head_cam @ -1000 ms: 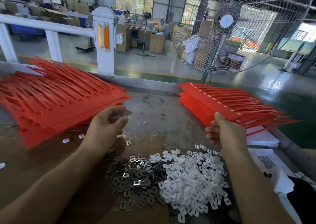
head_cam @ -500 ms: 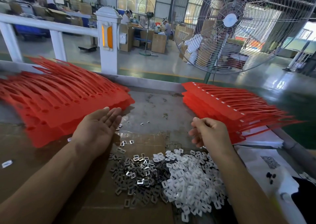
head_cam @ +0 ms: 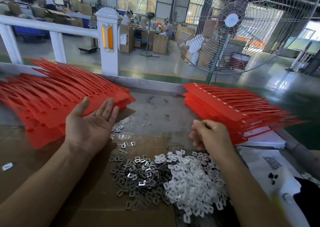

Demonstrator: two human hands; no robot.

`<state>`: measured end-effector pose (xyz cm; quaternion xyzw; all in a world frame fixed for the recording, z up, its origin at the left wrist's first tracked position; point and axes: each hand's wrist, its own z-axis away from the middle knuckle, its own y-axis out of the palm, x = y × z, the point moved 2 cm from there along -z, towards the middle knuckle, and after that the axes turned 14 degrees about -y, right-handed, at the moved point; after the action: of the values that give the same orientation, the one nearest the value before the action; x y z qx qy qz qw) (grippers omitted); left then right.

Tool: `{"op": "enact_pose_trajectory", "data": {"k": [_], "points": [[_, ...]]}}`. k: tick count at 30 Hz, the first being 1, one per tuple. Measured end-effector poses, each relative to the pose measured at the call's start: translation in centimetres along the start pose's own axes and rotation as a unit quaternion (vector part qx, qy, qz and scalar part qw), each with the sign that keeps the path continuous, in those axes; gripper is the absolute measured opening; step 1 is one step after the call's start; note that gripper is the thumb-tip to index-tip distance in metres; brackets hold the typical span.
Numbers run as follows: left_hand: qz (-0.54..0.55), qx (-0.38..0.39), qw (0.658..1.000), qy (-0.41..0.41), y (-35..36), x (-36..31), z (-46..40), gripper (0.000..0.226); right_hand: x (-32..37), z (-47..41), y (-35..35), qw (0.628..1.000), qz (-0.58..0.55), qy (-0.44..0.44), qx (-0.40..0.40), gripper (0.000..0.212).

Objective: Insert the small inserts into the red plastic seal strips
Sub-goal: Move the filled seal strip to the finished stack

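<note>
Two stacks of red seal strips lie on the bench: a large stack [head_cam: 52, 102] at the left and a second stack [head_cam: 230, 109] at the right, its strips showing small white squares. In front of me lie a heap of dark metal inserts [head_cam: 138, 174] and a heap of white plastic inserts [head_cam: 192, 181]. My left hand [head_cam: 90, 128] is palm up with straight fingers, empty, its fingertips at the edge of the left stack. My right hand [head_cam: 209, 135] hovers above the white heap with curled fingers; whether it holds an insert is hidden.
Loose inserts [head_cam: 117, 128] are scattered on the cardboard sheet [head_cam: 52, 200] and the grey bench top [head_cam: 155, 109]. White paper [head_cam: 259, 162] lies at the right edge. A big standing fan [head_cam: 232, 20] and a white railing post [head_cam: 107, 41] rise behind the bench.
My left hand turned palm up and spread its fingers by the left stack. My right hand left the right stack and came down toward the white inserts, fingers curled.
</note>
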<state>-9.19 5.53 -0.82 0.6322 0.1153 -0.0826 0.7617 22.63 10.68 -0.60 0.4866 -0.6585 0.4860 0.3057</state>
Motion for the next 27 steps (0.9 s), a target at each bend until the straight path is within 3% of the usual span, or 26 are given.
{"op": "enact_pose_trajectory", "data": {"k": [10, 15, 19, 21, 24, 27], "points": [[-0.051, 0.030, 0.998, 0.021, 0.5, 0.1, 0.0, 0.087, 0.3, 0.3, 0.0, 1.000, 0.010, 0.007, 0.015, 0.027], [-0.124, 0.071, 0.989, -0.024, 1.2, 2.6, 0.3, 0.080, 0.4, 0.3, 0.1, 1.000, 0.013, 0.003, 0.017, 0.026], [-0.223, -0.093, 0.970, -0.038, 0.3, 3.1, -0.2, 0.053, 0.3, 0.3, 0.0, 1.000, 0.013, 0.002, 0.017, 0.026], [-0.246, -0.136, 0.959, -0.022, -0.2, 2.8, -0.4, 0.042, 0.3, 0.2, 0.0, 1.000, 0.010, 0.003, 0.016, 0.026], [-0.255, -0.098, 0.962, -0.003, -0.3, 2.7, -0.8, 0.030, 0.4, 0.3, 0.1, 1.000, 0.010, -0.002, 0.018, 0.027], [-0.303, -0.032, 0.952, -0.006, 0.2, 3.2, -0.6, 0.042, 0.5, 0.3, 0.0, 1.000, 0.006, -0.013, 0.019, 0.027]]}}
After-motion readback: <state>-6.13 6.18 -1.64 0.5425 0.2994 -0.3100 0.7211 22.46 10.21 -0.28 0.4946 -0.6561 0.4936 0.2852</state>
